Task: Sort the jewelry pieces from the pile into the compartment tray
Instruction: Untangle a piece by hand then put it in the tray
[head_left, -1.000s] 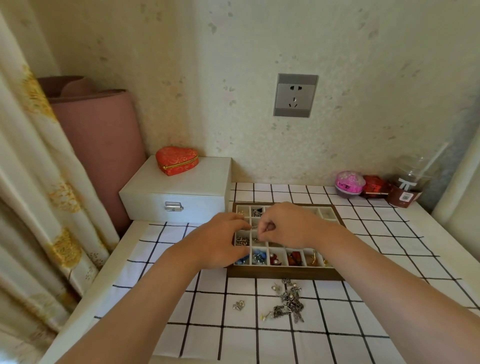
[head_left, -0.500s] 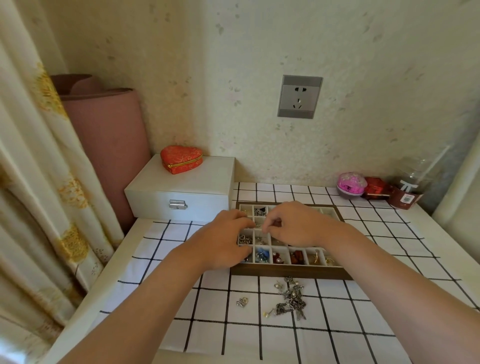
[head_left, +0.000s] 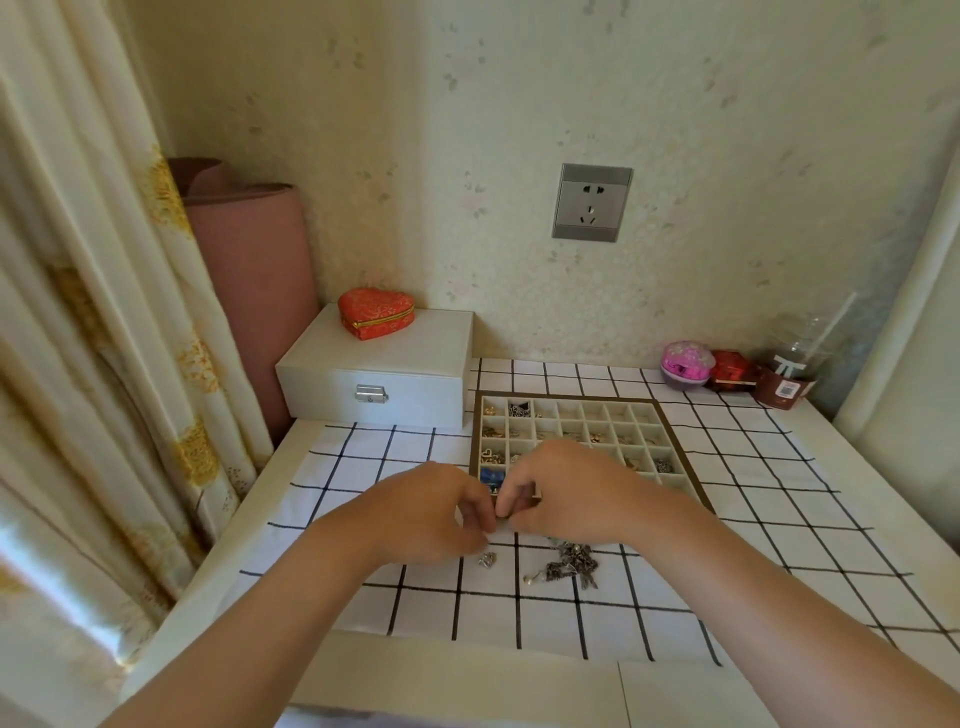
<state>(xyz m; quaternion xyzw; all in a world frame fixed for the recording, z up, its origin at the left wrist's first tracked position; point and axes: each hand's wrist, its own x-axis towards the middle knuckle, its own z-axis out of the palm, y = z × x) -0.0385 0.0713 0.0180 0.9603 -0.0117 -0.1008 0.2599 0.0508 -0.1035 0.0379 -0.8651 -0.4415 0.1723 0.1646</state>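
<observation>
Tangled silver-grey pile (head_left: 569, 564) lies near the tray (head_left: 566, 396); left hand (head_left: 426, 512) and right hand (head_left: 566, 488) curl together, grasp unclear.

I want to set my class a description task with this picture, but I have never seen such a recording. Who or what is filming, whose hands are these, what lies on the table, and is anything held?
There is no machine here. A person wears one wide-angle camera on the head, looking forward and down, so the two arms reaching in are that person's own. The left hand and right hand meet fingertip to fingertip over the near edge of a wooden compartment tray, whose cells hold small jewelry. If they pinch anything, it is too small to see. In front of the tray, on a checked cloth, lie a tangled jewelry pile and one loose piece. Behind stands a white box with a red heart-shaped case on it.
</observation>
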